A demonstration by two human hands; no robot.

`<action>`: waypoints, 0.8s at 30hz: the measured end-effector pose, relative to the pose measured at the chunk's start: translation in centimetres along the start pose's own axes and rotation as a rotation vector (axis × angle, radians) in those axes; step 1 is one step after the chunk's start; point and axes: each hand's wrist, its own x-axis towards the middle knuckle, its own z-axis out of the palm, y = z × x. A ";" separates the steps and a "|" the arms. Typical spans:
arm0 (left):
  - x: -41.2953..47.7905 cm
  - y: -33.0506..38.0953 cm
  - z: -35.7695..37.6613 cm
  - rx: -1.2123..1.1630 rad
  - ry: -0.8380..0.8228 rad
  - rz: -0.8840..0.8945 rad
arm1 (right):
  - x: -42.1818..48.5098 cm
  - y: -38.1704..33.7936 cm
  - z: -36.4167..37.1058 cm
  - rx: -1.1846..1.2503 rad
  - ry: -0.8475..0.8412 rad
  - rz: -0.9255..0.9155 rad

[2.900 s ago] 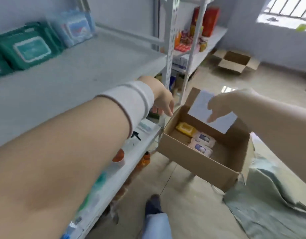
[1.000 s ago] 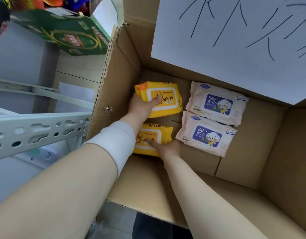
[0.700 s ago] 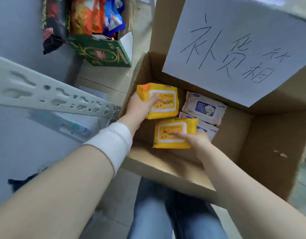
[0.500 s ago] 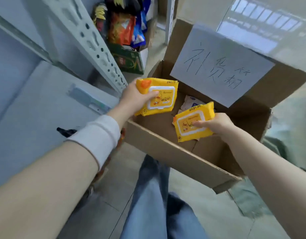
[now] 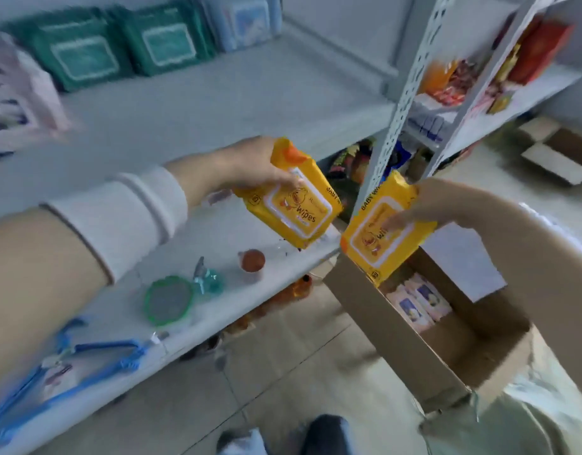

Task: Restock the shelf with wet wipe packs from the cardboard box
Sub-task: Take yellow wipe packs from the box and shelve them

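My left hand (image 5: 250, 165) grips a yellow wet wipe pack (image 5: 299, 205) in the air in front of the shelf's edge. My right hand (image 5: 424, 201) holds a second yellow pack (image 5: 378, 244) just above the near left corner of the open cardboard box (image 5: 401, 336). Pale pink wipe packs (image 5: 417, 300) lie on the box's floor. The upper shelf (image 5: 217, 103) carries two green wipe packs (image 5: 119, 47), a blue pack (image 5: 247, 21) and a pink pack (image 5: 17, 103) at the left edge.
A perforated grey upright (image 5: 401, 100) stands between the shelf bays. The lower shelf (image 5: 217, 303) holds a green-rimmed round item, a small bottle, a brown-lidded cup and blue hangers. Snacks fill the far bay. A flat open carton (image 5: 555, 149) lies on the floor at right.
Both hands took a yellow pack each from the box floor and lifted them out and up toward the shelf. The view has risen from the box to the shelves.
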 end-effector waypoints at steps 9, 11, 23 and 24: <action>-22.6 -17.7 -17.2 -0.286 0.283 -0.195 | -6.9 -27.8 8.2 -0.016 -0.139 -0.399; -28.4 -23.3 -19.8 -0.376 0.333 -0.245 | -7.7 -33.9 11.9 0.049 -0.214 -0.471; -47.3 -46.7 -26.4 -0.735 0.703 -0.556 | -6.2 -56.6 33.4 0.574 -0.345 -0.566; -47.9 -47.8 -26.9 -0.742 0.729 -0.573 | -5.9 -58.3 34.7 0.595 -0.314 -0.572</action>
